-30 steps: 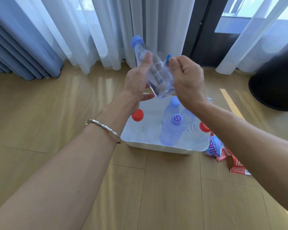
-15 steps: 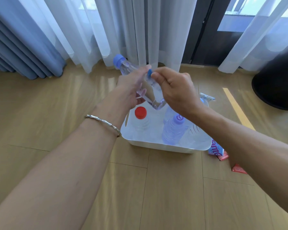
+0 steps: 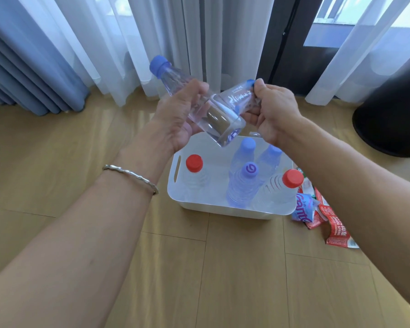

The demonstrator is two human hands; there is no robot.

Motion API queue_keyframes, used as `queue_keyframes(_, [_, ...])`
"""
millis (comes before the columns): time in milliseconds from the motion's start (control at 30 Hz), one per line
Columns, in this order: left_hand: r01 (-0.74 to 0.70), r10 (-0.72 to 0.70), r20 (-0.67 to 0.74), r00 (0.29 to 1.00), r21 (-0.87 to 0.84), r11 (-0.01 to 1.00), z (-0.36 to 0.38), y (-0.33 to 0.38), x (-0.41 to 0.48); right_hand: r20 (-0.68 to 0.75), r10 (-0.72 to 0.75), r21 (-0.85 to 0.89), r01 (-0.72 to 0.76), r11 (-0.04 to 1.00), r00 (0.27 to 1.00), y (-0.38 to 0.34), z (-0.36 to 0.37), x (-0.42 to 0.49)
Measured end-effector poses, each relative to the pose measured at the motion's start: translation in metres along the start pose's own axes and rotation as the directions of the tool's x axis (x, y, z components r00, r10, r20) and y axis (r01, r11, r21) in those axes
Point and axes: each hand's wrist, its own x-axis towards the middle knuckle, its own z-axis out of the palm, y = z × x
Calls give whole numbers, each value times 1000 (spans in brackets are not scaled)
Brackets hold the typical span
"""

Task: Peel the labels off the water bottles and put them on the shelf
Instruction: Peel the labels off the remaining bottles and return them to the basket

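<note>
Your left hand (image 3: pixel 175 119) grips the tilted bottle (image 3: pixel 199 107), cap at 10 o'clock, above the bin (image 3: pixel 223 209). Your right hand (image 3: pixel 275 112) pinches its half-peeled label (image 3: pixel 240 97). Peeled labels (image 3: pixel 322 216) lie at the bin's 3 o'clock.

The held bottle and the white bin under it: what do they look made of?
Held bottle: clear thin plastic, glossy; the floor shows through it, and it has a matte blue cap. White bin: likely moulded plastic, smooth satin, with rounded corners and a cut-out handle slot.
</note>
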Motion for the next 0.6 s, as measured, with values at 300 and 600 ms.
queue_keyframes(300, [-63,66,81,995,-35,997,-12,4,8,-275,71,77,-51,996,959,5,-39,30])
queue_keyframes(600, [-282,358,-58,932,505,816,-24,-15,18,-243,-282,-635,68,770,928,31,-62,48])
